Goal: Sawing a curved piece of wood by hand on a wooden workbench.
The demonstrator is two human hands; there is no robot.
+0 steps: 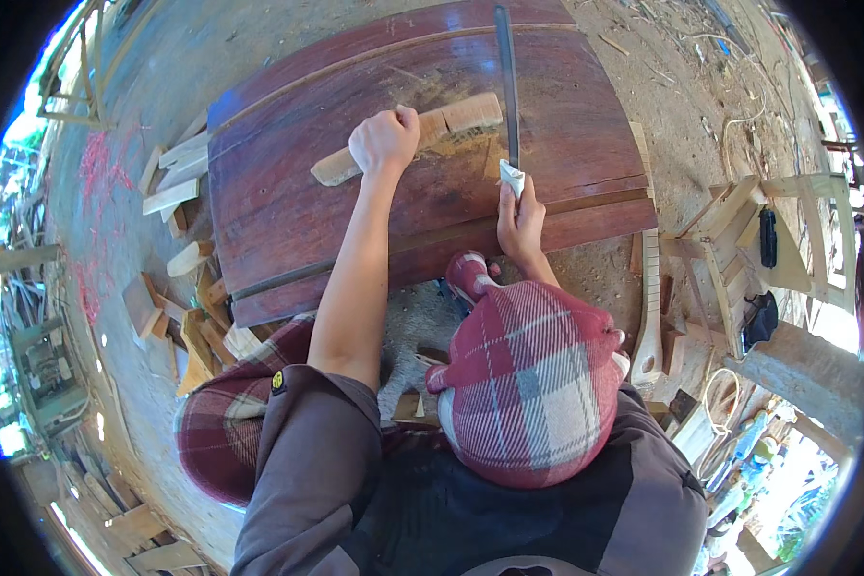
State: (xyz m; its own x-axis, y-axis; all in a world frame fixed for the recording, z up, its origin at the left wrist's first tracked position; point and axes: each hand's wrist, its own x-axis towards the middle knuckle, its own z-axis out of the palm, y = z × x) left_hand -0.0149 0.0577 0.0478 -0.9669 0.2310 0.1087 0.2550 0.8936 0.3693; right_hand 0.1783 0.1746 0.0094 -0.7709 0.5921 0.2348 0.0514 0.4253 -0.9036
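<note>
The left grip is curled tight over a long wooden block, holding it by the middle. The block is light brown, with a dark line across it to the right of the hand. It lies on a red-brown worktop, a bit slanted: its left end is nearer to the person, and its right end is farther away. The right grip is closed around the white handle of a long metal blade. The thin blade is grey and points away from the person. It is just to the right of the block's right end. I cannot tell if the two touch.

Yellow-brown sawdust is spread on the worktop, mostly on the near side of the block.

The worktop has a long groove on its near side. Lots of wood scraps are on the ground to the left of it. Farther left, there are pink bits on the ground too. On the right side there is a wooden frame with black things on it. The person wears red and grey checked trousers and a grey and black shirt.
</note>
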